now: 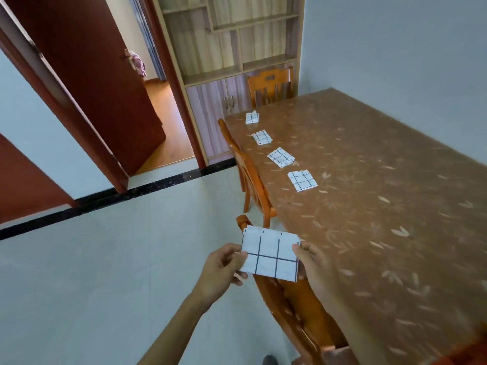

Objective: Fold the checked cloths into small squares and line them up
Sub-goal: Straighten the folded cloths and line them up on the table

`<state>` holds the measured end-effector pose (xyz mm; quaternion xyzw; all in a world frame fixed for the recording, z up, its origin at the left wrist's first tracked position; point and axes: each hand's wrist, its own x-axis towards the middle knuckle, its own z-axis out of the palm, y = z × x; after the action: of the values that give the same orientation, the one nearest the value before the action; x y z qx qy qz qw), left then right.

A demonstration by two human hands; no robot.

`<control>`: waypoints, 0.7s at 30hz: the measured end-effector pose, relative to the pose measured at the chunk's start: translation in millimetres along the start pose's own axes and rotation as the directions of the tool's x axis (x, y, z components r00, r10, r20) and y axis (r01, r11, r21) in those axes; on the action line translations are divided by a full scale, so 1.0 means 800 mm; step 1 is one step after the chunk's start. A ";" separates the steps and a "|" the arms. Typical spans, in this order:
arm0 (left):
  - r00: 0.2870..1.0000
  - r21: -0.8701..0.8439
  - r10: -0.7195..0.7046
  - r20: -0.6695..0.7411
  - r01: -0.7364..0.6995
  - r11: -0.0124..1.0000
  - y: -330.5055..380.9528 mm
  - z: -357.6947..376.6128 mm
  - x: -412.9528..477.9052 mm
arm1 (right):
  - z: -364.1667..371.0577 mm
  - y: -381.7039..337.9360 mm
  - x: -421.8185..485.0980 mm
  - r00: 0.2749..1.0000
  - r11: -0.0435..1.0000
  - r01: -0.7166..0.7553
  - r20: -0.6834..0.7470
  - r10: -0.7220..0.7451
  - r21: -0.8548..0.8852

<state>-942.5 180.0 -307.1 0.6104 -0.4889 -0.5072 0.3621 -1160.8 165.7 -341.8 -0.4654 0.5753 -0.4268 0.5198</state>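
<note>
The left hand (224,267) pinches the held checked cloth (270,255) at its 9 o'clock edge, and the right hand (316,267) pinches it at 3 o'clock. The cloth is in the air above a chair (290,299), just beside the bench (382,206). Four folded cloths (280,157) lie apart in a row on the bench, toward 12 o'clock.

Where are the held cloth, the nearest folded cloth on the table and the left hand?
held checked cloth (270,255): head view, middle of its face.
nearest folded cloth (302,180): head view, its centre.
left hand (220,272): head view, its back.
</note>
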 end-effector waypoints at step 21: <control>0.856 0.131 0.000 0.517 -0.079 0.988 0.034 -0.093 0.417 | 0.127 -0.041 0.220 0.884 0.955 -0.273 -0.361 0.297 0.119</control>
<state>-873.7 -153.1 -353.5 0.4673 -0.6166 -0.6068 0.1823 -1061.6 -14.2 -354.7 -0.2684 0.7120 -0.4453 0.4719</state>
